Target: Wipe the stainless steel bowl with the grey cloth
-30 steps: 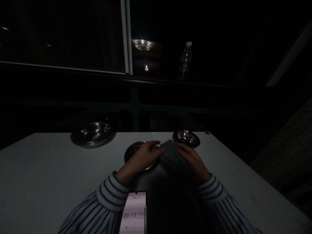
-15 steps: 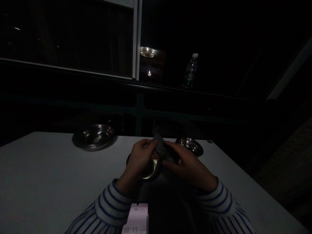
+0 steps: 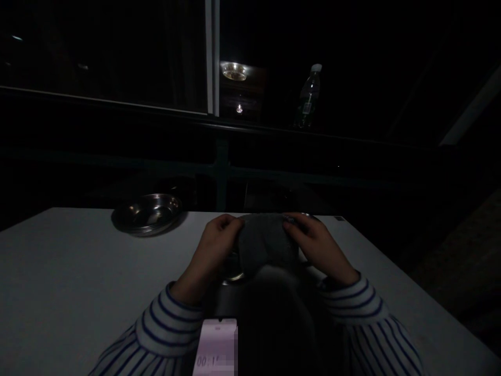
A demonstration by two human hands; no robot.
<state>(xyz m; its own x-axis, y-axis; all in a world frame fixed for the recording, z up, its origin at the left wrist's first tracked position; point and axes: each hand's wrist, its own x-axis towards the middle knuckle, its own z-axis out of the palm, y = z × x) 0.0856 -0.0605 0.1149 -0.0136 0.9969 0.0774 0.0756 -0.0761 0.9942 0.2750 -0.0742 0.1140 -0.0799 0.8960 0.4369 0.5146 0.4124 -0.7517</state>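
A dark grey cloth [image 3: 266,240] is stretched upright between my two hands over the table. My left hand [image 3: 219,243] pinches its upper left corner, and my right hand [image 3: 313,240] grips the upper right one. Behind and below the cloth, a shiny metal bowl [image 3: 234,275] shows only part of its rim. At the back right, another metal bowl is almost wholly hidden by the cloth and my right hand.
Stacked metal plates or shallow bowls [image 3: 147,214] stand at the back left of the white table [image 3: 78,282]. A lit phone [image 3: 215,344] lies near me. Beyond the table, a plastic bottle [image 3: 309,99] stands on a dark ledge by the window frame [image 3: 212,57].
The bunched cloth has been spread out wide between my hands. My right hand has moved outward to the corner, and the cloth now covers most of the near bowl.
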